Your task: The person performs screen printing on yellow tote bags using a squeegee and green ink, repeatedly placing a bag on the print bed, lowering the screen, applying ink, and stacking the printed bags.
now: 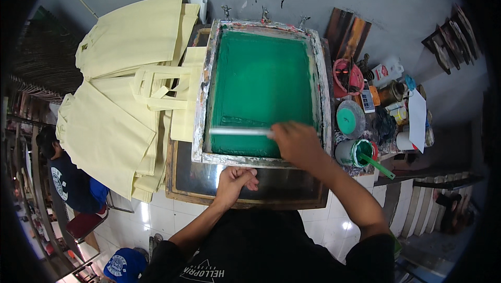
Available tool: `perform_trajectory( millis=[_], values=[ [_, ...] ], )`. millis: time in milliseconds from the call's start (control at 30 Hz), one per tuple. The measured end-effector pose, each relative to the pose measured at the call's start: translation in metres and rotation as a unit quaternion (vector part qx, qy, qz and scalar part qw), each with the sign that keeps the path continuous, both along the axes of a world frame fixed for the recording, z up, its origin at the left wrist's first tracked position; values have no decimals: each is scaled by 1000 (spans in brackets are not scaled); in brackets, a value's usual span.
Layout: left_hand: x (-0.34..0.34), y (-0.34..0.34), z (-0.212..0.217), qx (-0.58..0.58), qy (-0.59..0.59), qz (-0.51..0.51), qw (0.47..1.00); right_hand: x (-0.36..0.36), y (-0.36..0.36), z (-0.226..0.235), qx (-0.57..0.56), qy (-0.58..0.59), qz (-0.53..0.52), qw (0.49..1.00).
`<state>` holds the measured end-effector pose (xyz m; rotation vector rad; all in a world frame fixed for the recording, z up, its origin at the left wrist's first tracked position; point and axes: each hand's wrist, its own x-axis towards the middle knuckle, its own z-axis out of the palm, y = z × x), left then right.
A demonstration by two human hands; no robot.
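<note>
My right hand [296,143] is closed round one end of a squeegee [237,131], which lies crosswise over the near part of a printing screen. Green ink [263,74] coats the mesh inside the paint-stained screen frame [200,116]. Just in front of the frame's near edge, my left hand [237,183] has its fingers curled in, with nothing visible in them. A pale yellow bag [181,126] pokes out from beneath the screen's left side. The squeegee and right hand are slightly blurred.
Stacked pale yellow bags [120,100] spread out on the left. At right stand an ink tub [346,150] with a green spatula [380,167], a bowl of green ink [346,120], a pink bucket [355,82] and bottles. Metal clamps [265,14] hold the frame's far edge. Another person [73,178] sits far left.
</note>
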<state>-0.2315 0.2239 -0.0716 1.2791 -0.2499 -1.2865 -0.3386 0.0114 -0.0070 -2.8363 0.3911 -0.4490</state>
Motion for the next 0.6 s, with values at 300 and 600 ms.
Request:
perform_trajectory(
  millis=[300,600],
  values=[
    [12,3,1,-6,92,-30,995,116,-188,-3,17,14,-12,1000],
    [59,-21,52,-25,130,-242,961,158,-235,15,8,77,-97,992]
  ],
)
